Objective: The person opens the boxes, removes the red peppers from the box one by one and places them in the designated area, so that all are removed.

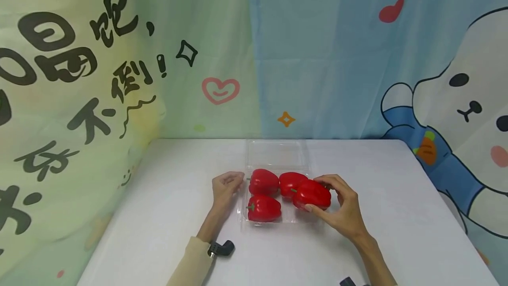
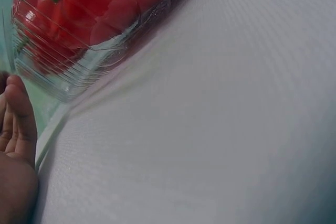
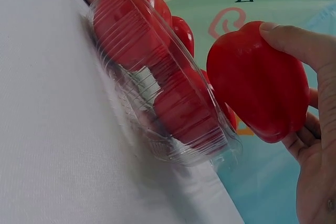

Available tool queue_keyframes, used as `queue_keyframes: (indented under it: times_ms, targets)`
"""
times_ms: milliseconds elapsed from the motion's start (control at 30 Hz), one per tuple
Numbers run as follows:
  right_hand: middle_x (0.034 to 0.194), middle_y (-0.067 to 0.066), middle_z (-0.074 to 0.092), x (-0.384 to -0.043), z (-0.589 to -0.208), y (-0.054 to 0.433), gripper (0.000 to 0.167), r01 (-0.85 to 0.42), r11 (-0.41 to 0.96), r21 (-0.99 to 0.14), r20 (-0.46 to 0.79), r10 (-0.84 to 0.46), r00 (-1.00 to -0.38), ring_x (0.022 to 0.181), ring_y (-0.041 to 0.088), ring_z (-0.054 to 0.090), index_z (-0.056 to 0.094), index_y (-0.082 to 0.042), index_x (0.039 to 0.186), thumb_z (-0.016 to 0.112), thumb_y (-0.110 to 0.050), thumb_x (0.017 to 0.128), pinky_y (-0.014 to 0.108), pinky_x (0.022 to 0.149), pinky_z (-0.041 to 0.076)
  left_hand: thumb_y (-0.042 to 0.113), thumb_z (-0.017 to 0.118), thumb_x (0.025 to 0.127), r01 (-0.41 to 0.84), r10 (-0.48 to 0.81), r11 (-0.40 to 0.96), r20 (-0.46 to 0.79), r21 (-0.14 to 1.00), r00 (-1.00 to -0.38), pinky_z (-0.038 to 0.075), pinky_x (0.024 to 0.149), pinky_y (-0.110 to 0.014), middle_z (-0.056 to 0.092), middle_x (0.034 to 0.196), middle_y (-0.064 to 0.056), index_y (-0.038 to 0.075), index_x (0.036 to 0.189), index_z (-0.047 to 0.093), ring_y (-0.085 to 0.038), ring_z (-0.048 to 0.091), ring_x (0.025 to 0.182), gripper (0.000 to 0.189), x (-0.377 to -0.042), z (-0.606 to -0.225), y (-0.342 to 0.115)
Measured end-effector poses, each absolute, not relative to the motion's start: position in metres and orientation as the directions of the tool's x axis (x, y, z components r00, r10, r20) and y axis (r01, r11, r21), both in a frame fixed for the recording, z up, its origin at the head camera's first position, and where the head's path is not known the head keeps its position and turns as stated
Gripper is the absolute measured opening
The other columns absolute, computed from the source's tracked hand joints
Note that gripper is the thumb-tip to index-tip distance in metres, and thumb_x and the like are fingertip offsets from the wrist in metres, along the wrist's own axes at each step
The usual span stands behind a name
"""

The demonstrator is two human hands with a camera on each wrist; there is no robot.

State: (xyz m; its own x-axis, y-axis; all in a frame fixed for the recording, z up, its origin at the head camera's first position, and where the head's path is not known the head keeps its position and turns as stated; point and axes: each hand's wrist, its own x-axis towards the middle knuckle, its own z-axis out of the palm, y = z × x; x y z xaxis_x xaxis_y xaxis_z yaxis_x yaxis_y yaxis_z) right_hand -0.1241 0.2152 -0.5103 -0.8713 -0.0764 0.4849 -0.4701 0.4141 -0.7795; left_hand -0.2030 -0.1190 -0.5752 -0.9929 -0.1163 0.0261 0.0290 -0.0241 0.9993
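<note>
A clear plastic clamshell box (image 1: 287, 219) stands on the white table with its lid (image 1: 276, 153) folded back. Inside it lie three red bell peppers: one at the back left (image 1: 263, 182), one at the front left (image 1: 264, 208), and one at the back right (image 1: 289, 182). My right hand (image 1: 344, 208) holds a fourth red bell pepper (image 1: 313, 194) between thumb and fingers, raised over the box's front right part; the right wrist view shows this pepper (image 3: 257, 85) above the rim. My left hand (image 1: 227, 187) pinches the box's left rim, its fingertips (image 2: 16, 85) at the ribbed wall.
The white table (image 1: 170, 180) runs back to a printed cloth backdrop (image 1: 317, 56) with a cartoon animal at the right. Dark wrist cameras sit on both wrists, the left one (image 1: 222, 248) close over the table.
</note>
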Motion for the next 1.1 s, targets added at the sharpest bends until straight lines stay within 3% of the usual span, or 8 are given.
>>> queue_keyframes:
  times_ms: [533,867,1100]
  targets:
    - [0.130,0.006,0.072,-0.1285,-0.5097,0.2151,0.076,-0.469,0.453,-0.758,0.517,-0.020,-0.856,0.108,0.006,0.066,0.071,-0.010,0.134,0.103,-0.006,0.065,0.012,0.097,0.056,0.015,0.077,0.101,0.046,-0.118,-0.067,0.038,0.997,-0.992,0.058,0.069,-0.020,0.076,0.080,-0.001,-0.001,0.106,0.080,-0.009,0.070,0.071,0.018,-0.2037,-0.5751,-0.1184]
    - [0.131,0.006,0.072,-0.1278,-0.5104,0.2156,0.076,-0.447,0.439,-0.780,0.500,0.006,-0.866,0.110,0.006,0.066,0.071,-0.009,0.135,0.102,-0.005,0.066,0.013,0.098,0.057,0.021,0.078,0.101,0.031,-0.131,-0.029,0.027,0.999,-0.991,0.059,0.071,-0.021,0.079,0.087,-0.016,0.001,0.106,0.081,-0.011,0.070,0.073,0.021,-0.2036,-0.5765,-0.1180]
    - [0.130,0.007,0.072,-0.1289,-0.5104,0.2172,0.074,-0.443,0.450,-0.775,0.505,0.020,-0.863,0.111,0.004,0.065,0.071,-0.008,0.134,0.102,-0.004,0.067,0.012,0.099,0.056,0.017,0.077,0.101,0.032,-0.134,-0.030,0.028,0.999,-0.991,0.059,0.070,-0.020,0.079,0.087,-0.016,-0.001,0.106,0.081,-0.010,0.070,0.072,0.019,-0.2037,-0.5752,-0.1173]
